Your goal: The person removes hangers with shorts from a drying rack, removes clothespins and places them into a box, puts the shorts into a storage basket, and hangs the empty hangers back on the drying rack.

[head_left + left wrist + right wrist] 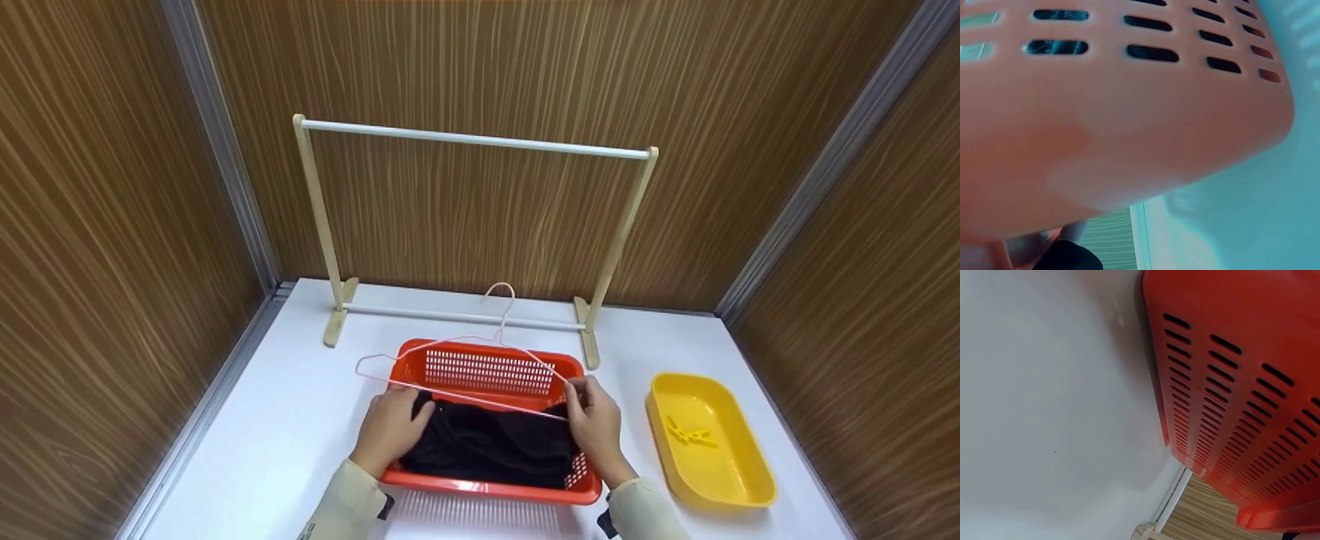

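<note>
A pink wire clothes hanger (450, 395) lies over a red plastic basket (480, 487), its hook pointing toward the back. My right hand (596, 421) pinches the hanger's right end. In the basket is a black cloth garment (487, 446), bunched up so its kind cannot be told. At the basket's left side, my left hand (391, 426) grips the garment's edge between thumb and fingers, most of which are hidden. Both wrist views are largely filled by the basket's slotted wall (1100, 101), (1230, 416), with the holding fingers out of sight.
Behind the basket stands a wooden drying rack with a white top rail (472, 139). To the right, a yellow tray (739, 480) holds yellow clothespins (691, 433). Wood-grain panels (465, 225) enclose the white table (247, 435) at the back and sides.
</note>
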Demonstrator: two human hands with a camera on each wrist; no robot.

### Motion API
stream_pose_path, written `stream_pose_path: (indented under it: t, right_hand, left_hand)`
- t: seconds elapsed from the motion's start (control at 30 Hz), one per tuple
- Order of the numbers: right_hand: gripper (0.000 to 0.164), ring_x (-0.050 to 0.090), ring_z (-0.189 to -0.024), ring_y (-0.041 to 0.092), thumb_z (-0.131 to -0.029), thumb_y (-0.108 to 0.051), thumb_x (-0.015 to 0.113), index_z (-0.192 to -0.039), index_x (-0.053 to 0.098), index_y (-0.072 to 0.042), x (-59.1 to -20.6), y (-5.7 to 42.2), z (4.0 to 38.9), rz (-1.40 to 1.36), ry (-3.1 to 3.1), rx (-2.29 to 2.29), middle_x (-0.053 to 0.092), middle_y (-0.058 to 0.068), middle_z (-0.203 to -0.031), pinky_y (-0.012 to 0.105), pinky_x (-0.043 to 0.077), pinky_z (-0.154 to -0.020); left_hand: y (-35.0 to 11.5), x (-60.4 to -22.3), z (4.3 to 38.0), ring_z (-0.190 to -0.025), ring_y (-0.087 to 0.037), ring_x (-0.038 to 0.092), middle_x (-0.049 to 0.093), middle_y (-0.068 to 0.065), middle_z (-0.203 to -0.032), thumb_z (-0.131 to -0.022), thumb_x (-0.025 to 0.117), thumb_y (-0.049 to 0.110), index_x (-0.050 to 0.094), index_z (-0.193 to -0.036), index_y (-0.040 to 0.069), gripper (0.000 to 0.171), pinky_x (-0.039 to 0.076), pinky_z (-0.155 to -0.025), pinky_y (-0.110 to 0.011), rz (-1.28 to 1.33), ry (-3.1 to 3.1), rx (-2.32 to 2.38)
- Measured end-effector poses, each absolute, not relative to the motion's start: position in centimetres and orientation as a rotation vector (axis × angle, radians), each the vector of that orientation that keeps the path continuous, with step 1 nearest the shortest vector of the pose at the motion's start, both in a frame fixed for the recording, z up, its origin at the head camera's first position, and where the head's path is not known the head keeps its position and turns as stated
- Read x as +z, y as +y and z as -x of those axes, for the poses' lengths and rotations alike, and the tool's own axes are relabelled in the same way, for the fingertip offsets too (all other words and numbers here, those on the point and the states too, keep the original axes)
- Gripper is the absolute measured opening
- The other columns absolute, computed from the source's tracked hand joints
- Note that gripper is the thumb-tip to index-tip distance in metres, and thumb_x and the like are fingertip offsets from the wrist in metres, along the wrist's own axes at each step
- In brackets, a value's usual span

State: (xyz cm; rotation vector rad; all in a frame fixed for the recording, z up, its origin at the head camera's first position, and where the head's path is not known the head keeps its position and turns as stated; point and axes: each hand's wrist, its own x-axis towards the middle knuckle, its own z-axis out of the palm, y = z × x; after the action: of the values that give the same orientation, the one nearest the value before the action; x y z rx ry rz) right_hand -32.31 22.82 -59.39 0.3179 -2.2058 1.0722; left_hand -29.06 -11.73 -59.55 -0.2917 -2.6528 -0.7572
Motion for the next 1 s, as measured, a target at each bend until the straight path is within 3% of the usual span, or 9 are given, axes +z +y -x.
stream_pose_path:
  t: [0.27, 0.5, 0.77, 1.0]
  right_hand:
    - [0.003, 0.054, -0.063, 0.007, -0.097, -0.011, 0.07, -0.094, 0.071, -0.011, -59.6, 22.6, 32.6, -0.362, -2.119, 1.052, 0.064, -0.007, -0.074, 0.023, 0.042, -0.061]
    - [0.005, 0.05, -0.062, 0.006, -0.097, -0.006, 0.069, -0.093, 0.07, -0.004, -57.6, 23.5, 33.4, -0.326, -2.035, 1.117, 0.064, 0.002, -0.074, 0.021, 0.04, -0.061]
    - [0.006, 0.049, -0.065, 0.016, -0.097, -0.001, 0.066, -0.094, 0.065, 0.004, -49.1, 26.7, 36.6, -0.317, -1.986, 0.954, 0.062, 0.015, -0.076, 0.022, 0.039, -0.063]
    - [0.022, 0.06, -0.071, 0.033, -0.104, -0.019, 0.062, -0.102, 0.067, 0.002, -41.0, 30.3, 40.8, -0.251, -2.117, 0.76, 0.067, 0.02, -0.083, 0.046, 0.043, -0.067]
  left_hand:
    - [-12.1, -59.7, 29.0, -0.088, -0.033, 0.067, 0.071, -0.01, -0.095, -0.098, 0.069, 0.03, 0.067, -0.101, 0.012, 0.018, 0.05, -0.078, -0.052, 0.284, -2.631, -0.758]
    - [-11.7, -59.7, 29.1, -0.086, -0.027, 0.063, 0.068, -0.004, -0.093, -0.1, 0.066, 0.031, 0.066, -0.101, 0.015, 0.017, 0.048, -0.077, -0.047, 0.286, -2.654, -0.807]
    - [-11.1, -60.1, 27.7, -0.09, -0.026, 0.063, 0.072, -0.005, -0.1, -0.101, 0.066, 0.031, 0.069, -0.108, 0.013, 0.019, 0.049, -0.08, -0.048, 0.272, -2.663, -0.812]
    - [-9.7, -60.3, 27.1, -0.092, -0.026, 0.064, 0.073, -0.005, -0.102, -0.101, 0.066, 0.031, 0.069, -0.109, 0.014, 0.02, 0.049, -0.082, -0.048, 0.309, -2.663, -0.837]
